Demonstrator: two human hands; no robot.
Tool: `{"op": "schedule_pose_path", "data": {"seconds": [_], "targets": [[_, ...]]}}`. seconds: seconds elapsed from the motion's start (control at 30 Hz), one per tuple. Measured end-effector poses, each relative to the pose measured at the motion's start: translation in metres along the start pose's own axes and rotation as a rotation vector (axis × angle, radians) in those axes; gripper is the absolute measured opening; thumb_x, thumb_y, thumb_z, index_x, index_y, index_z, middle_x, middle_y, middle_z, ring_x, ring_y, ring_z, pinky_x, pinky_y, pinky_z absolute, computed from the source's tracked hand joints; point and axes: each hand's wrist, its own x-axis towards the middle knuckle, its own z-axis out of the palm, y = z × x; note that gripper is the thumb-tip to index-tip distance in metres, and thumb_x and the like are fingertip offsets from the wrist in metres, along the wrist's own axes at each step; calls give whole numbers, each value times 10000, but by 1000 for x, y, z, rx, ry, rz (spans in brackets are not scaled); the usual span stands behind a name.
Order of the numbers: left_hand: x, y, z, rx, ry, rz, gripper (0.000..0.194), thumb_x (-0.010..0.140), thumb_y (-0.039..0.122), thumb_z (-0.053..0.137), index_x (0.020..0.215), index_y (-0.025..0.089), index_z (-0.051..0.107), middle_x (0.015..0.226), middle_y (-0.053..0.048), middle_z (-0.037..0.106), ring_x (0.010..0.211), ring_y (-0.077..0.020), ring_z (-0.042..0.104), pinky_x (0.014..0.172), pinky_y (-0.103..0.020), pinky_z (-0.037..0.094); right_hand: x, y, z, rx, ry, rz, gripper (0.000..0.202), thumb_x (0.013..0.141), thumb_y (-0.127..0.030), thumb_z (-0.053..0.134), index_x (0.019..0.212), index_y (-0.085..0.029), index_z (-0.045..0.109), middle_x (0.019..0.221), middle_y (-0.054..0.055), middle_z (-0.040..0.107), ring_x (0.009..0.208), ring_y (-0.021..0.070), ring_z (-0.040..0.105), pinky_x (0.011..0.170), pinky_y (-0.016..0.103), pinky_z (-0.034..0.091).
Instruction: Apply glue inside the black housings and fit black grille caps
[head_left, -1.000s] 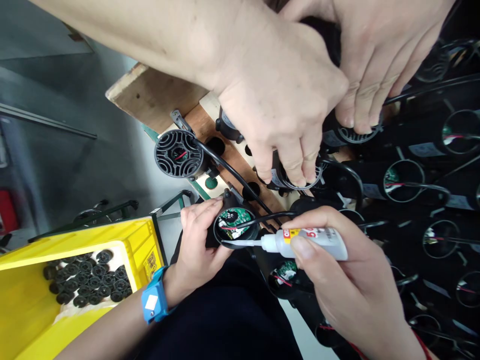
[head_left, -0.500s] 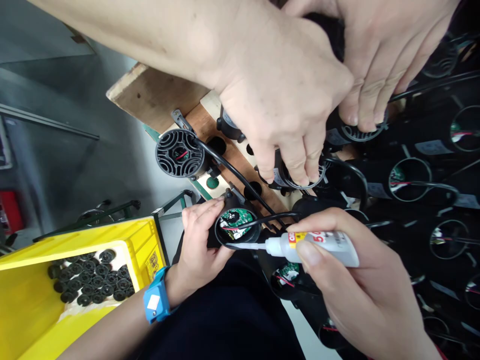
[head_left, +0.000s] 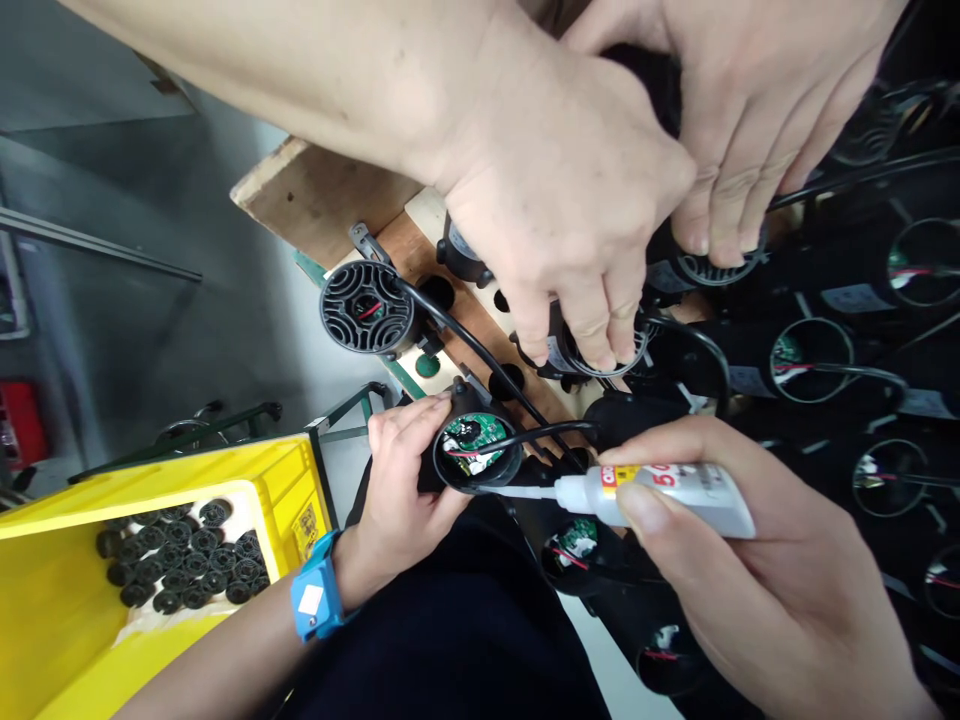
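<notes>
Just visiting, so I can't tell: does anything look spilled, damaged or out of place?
Nothing stands out: no spill or break shows where the right hand holds the bottle against the open housing's rim.

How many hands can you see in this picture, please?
4. The left hand grips a housing; the right hand holds a bottle. The upper-middle hand and upper-right hand, not the wearer's, reach in from the top.
</notes>
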Motion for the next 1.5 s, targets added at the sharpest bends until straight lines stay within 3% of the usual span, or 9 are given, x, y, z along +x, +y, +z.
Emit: {"op": "schedule_pose_path", "data": {"seconds": [0.2, 0.47, 0.6, 0.73, 0.97, 1.1, 1.23, 1.33, 1.5], "targets": [[-1, 2, -1, 40, -36, -35, 579, 799, 278, 685, 1301, 191, 411, 1220, -117, 583, 1128, -252, 533, 955, -404, 388, 0, 19, 1, 362, 168, 196, 122, 836, -336, 597, 783, -238, 646, 498, -42, 480, 443, 82, 414, 388, 193, 320], [0, 9, -4, 75, -98, -132, 565, 852, 307, 623, 1343, 197, 365, 1246, -111, 536, 1090, -238, 490, 923, -375, 410, -13, 27, -8, 935, 127, 235, 172, 757, -371, 645, 776, -204, 682, 519, -9, 523, 463, 93, 467, 421, 206, 362], [-21, 17, -14, 25, -52, -195, 656, 850, 291, 622, 1403, 208, 279, 1301, -125, 451, 1091, -225, 474, 905, -360, 447, -39, 30, -18, 1135, 132, 256, 172, 723, -361, 659, 754, -193, 672, 516, -12, 506, 462, 82, 457, 440, 192, 372], [-53, 32, -21, 3, -58, -184, 535, 867, 238, 577, 1344, 220, 336, 1190, -98, 470, 1035, -198, 490, 905, -365, 462, -74, 48, -23, 1288, 172, 303, 156, 724, -343, 641, 748, -189, 649, 525, -23, 477, 458, 70, 414, 435, 183, 362], [-75, 51, -2, -49, -228, -91, 571, 869, 267, 577, 1365, 230, 296, 1288, -130, 434, 1188, -253, 445, 972, -442, 453, -122, 76, -20, 1353, 231, 296, 149, 724, -340, 641, 743, -193, 631, 526, -32, 457, 462, 71, 381, 431, 182, 345], [-68, 54, 5, -52, -234, -58, 614, 859, 280, 597, 1381, 217, 280, 1340, -138, 405, 1246, -259, 401, 1044, -471, 407, -135, 80, -15, 1254, 328, 213, 178, 723, -367, 652, 772, -196, 646, 545, -24, 485, 498, 83, 411, 454, 191, 353], [-51, 69, -1, 20, -155, 139, 488, 880, 264, 564, 1321, 196, 367, 1312, -126, 455, 1222, -247, 417, 1056, -453, 387, -144, 84, -11, 1169, 425, 131, 180, 731, -370, 654, 791, -201, 652, 554, -25, 498, 523, 91, 426, 464, 196, 348], [-34, 85, -1, 139, -235, 279, 397, 884, 263, 561, 1255, 181, 448, 1282, -104, 510, 1173, -253, 440, 1028, -436, 393, -152, 87, -12, 1172, 480, 97, 167, 737, -360, 645, 793, -203, 652, 557, -28, 498, 519, 92, 419, 459, 203, 337], [-23, 97, 11, 220, -265, 154, 538, 838, 308, 624, 1299, 137, 406, 1277, -134, 494, 1156, -275, 442, 1015, -457, 403, -165, 89, -12, 1162, 512, 50, 167, 771, -362, 616, 800, -200, 639, 565, -30, 506, 506, 89, 430, 468, 213, 340]]}}
